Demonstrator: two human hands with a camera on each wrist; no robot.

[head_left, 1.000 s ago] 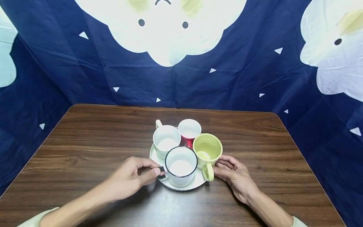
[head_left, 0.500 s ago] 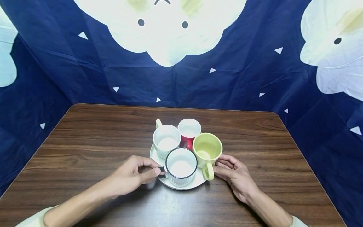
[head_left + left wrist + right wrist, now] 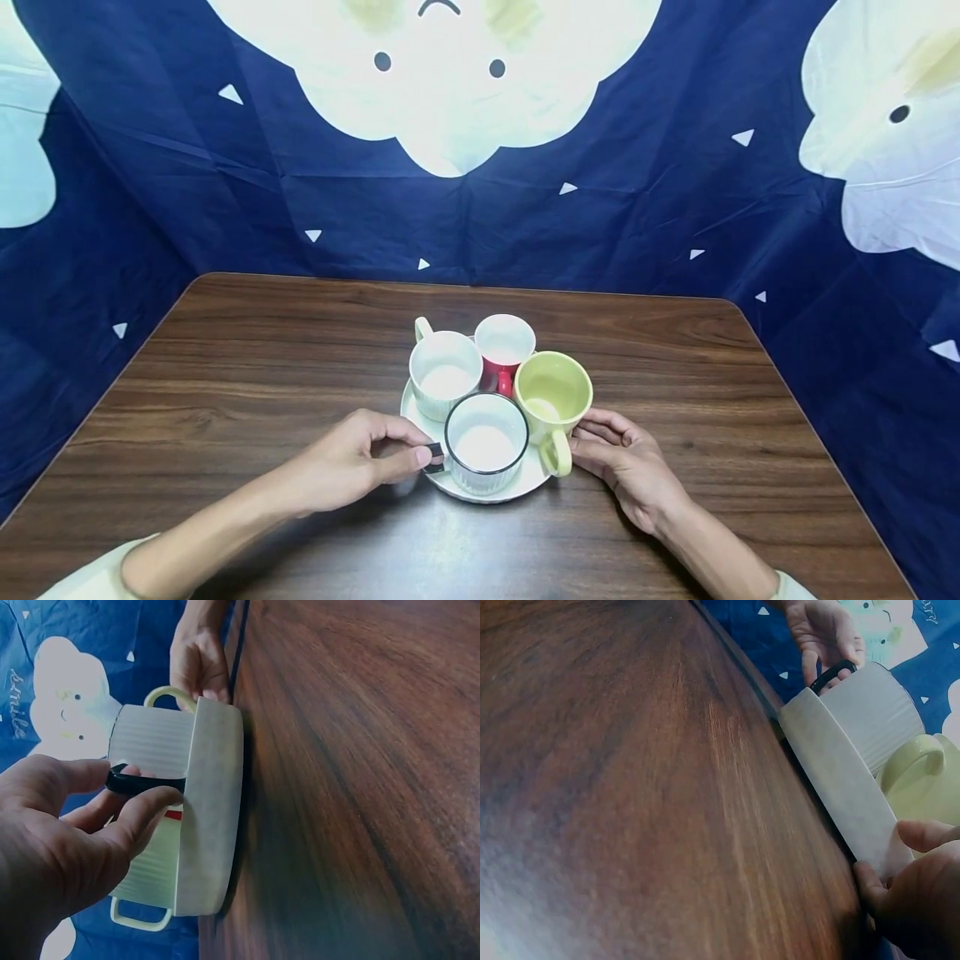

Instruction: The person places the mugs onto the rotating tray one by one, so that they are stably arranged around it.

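A white ribbed mug (image 3: 486, 454) with a black rim stands upright at the near side of a white plate (image 3: 536, 473). My left hand (image 3: 360, 462) pinches its black handle (image 3: 146, 782) between thumb and fingers. Right of that mug stands a yellow-green mug (image 3: 553, 387), its handle facing me. My right hand (image 3: 630, 475) holds the plate's right edge, thumb at the upper rim and a finger at the bottom in the right wrist view. Behind are a pale mug (image 3: 446, 371) at left and a smaller red mug (image 3: 505, 342), white inside.
The plate stands on a dark brown wooden table (image 3: 262, 350) with rounded far corners. A blue cloth (image 3: 360, 208) printed with white clouds and triangles hangs behind and at the sides.
The black-rimmed mug has shifted slightly toward me and to the right with my left hand. My right hand stays at the plate's edge. The head view has shifted a little.
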